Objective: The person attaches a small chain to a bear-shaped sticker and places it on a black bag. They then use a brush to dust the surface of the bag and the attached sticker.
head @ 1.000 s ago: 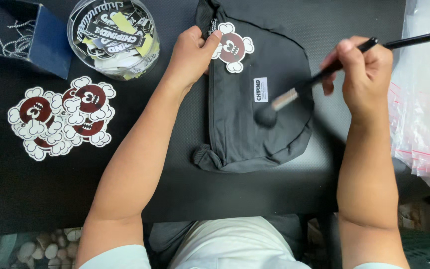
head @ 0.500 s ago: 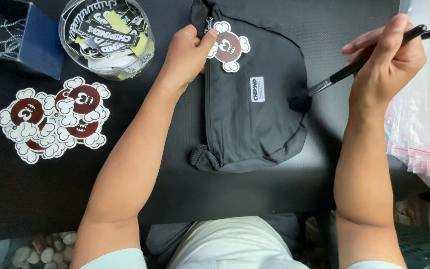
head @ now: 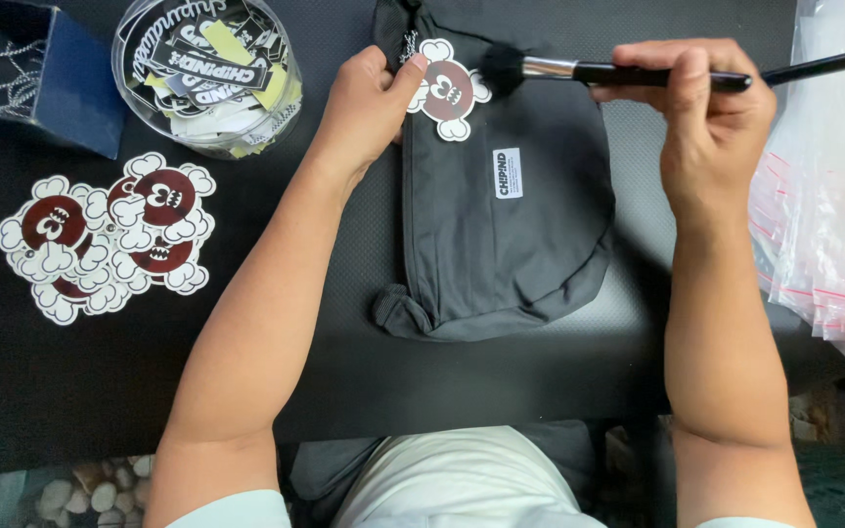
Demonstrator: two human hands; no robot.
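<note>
My left hand (head: 369,112) pins the cloud-edged character tag (head: 449,90) by its left side, thumb and fingertips clenched on it so it lies flat against the top of the dark grey bag (head: 511,254) and cannot swing on its little chain. My right hand (head: 711,117) has its grip closed around the black handle of the soft brush (head: 618,71), held nearly level across the bag, so the dark bristle head sits just beside the tag's right edge, touching it or very close; I cannot tell which. The bag lies flat on the black worktop (head: 295,391) straight in front of me, its small white label facing up, its rounded bottom end toward my body. To my left, well apart from the bag, a loose heap of matching tags (head: 110,235) is spread out within reach, and a clear round tub (head: 207,73) of printed stickers stands behind them beside a dark blue box (head: 56,83). On my right a stack of clear zip bags (head: 828,215) overlaps the worktop's edge
</note>
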